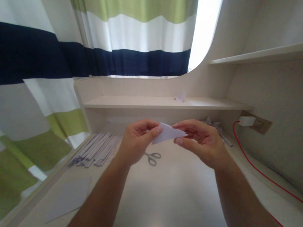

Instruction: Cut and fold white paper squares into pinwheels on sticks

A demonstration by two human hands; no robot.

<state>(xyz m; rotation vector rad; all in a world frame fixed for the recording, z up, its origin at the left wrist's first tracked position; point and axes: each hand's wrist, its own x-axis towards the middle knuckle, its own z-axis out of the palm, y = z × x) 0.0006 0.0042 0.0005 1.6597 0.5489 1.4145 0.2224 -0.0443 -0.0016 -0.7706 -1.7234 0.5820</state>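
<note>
A small folded piece of white paper [166, 133], roughly triangular, is held up above the desk between my two hands. My left hand [139, 139] pinches its left end between thumb and fingers. At the paper's right, pointed end, my right hand [199, 138] has its thumb below and its index finger above, closed around the tip. Below and behind the paper, a pair of grey scissors [152, 158] lies on the desk, its blades partly hidden by my left hand.
Many thin paper strips or rolls [97, 150] lie at the back left. White paper sheets [69, 197] rest at the left. Folded paper pieces [211, 122] are at the back right; another folded piece [180, 97] stands on the shelf [138, 101]. A red cable [255, 168] runs from a white charger [246, 120].
</note>
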